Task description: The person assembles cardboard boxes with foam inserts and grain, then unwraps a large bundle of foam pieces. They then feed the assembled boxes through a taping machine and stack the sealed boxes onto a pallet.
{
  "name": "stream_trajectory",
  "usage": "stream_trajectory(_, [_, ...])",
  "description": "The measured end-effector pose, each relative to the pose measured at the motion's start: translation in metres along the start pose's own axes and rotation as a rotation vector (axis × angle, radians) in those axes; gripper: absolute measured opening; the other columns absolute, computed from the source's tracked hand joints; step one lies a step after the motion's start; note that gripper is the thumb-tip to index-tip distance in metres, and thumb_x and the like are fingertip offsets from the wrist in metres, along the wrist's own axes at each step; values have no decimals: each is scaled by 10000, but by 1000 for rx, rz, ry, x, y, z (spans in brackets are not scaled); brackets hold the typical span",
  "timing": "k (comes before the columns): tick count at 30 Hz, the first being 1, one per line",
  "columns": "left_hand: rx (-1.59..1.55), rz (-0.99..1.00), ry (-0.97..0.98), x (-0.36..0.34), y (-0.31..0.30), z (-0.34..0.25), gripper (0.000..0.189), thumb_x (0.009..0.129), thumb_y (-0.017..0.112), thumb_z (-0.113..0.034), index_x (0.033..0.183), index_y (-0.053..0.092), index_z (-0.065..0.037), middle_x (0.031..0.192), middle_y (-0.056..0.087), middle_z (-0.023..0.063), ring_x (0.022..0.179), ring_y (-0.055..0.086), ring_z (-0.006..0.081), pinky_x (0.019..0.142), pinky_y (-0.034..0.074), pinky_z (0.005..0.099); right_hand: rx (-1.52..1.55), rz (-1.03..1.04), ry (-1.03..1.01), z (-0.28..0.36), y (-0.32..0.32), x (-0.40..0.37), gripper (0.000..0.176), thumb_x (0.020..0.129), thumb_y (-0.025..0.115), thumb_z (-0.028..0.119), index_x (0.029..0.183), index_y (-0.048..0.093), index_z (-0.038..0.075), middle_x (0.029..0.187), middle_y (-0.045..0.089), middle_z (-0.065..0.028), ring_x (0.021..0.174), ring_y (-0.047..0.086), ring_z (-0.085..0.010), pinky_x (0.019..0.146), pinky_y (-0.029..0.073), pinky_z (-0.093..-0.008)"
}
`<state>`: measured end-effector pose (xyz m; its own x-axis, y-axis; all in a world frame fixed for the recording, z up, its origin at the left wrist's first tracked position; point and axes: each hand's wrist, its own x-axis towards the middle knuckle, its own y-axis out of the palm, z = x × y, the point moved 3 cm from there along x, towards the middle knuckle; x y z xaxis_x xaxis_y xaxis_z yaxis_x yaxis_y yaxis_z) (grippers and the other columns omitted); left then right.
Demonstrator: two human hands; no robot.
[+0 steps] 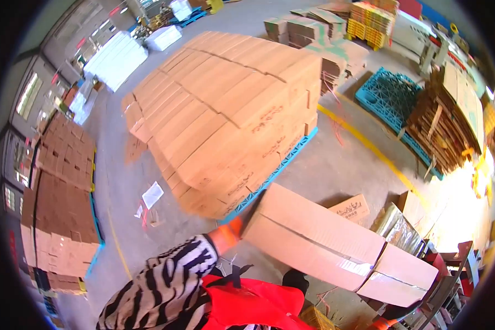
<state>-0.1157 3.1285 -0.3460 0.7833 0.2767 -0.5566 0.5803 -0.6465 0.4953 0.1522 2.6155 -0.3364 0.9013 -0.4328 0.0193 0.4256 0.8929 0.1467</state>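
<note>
Person in a zebra-striped sleeve (165,280) is carrying a long cardboard box (324,247) down in the near-right part of the floor, tilted, with its far end lower. The left hand (230,234), in an orange glove, is clamped on the box's left end, its dark fingers (253,208) laid flat up the edge. The right hand (380,322) is just an orange sliver under the right end, so can't tell how its fingers sit. A big stack of cartons (225,104) sits on a blue pallet (269,175) just beyond, and there's a small box (351,208) on the floor nearby.
</note>
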Motion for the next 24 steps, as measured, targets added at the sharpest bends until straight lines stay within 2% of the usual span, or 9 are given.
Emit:
stream_trajectory(7, [-121,-233,196,-193,-293,-90,377,850,471,-263,1159,510,-52,1100,569,131,1054,529,263,893,422,366,45,250,149,36,88,-288,590,909,405,460,1325,361,43,1336,398,-122,1196,412,-256,1023,305,-404])
stream_trajectory(10, [-127,-318,249,-246,-413,-145,392,854,464,-284,1169,505,-54,1115,563,127,1064,522,260,900,418,367,95,388,359,31,111,-415,610,907,409,475,1330,351,40,1338,393,-121,1199,406,-257,1032,295,-406])
stream_trajectory(12, [-119,-384,283,-271,-482,-183,403,856,459,-299,1175,502,-55,1124,559,125,1070,518,259,904,415,368,272,582,612,4,110,-488,586,922,412,439,1339,339,33,1351,392,-100,1226,380,-243,1058,258,-381])
stream_trajectory(14, [-109,-440,290,-289,-541,-217,414,859,454,-313,1181,499,-57,1133,554,122,1076,513,257,909,412,368,264,582,674,-8,125,-558,581,911,444,421,1324,356,21,1327,412,-111,1237,363,-243,1052,267,-382])
stream_trajectory(16, [-98,-485,293,-294,-591,-245,425,861,449,-328,1187,495,-59,1143,550,119,1082,509,255,913,409,369,210,482,674,-16,146,-617,528,926,432,374,1305,376,10,1299,437,-102,1206,396,-245,1041,285,-375])
stream_trajectory(18, [-71,-512,285,-279,-635,-273,437,864,444,-342,1193,492,-60,1152,546,117,1089,504,253,918,406,370,245,492,704,-14,187,-668,515,940,408,366,1321,362,24,1327,419,-86,1226,379,-219,1060,250,-362])
stream_trajectory(19, [-55,-517,274,-266,-655,-288,442,865,441,-349,1196,491,-61,1157,544,115,1092,502,252,920,405,370,107,508,571,-31,191,-684,481,938,412,314,1308,353,12,1295,422,-108,1195,395,-220,1028,287,-363])
stream_trajectory(22, [-13,-509,252,-209,-712,-331,460,869,434,-371,1206,486,-63,1171,537,111,1101,495,249,927,400,371,-108,509,440,-38,257,-719,458,918,452,260,1294,342,23,1246,430,-116,1144,421,-208,982,335,-350])
stream_trajectory(24, [6,-481,235,-158,-741,-354,471,871,429,-386,1212,483,-65,1181,533,109,1107,491,248,931,397,372,102,432,489,-52,298,-730,502,873,528,290,1270,359,34,1215,445,-102,1119,433,-205,950,365,-342])
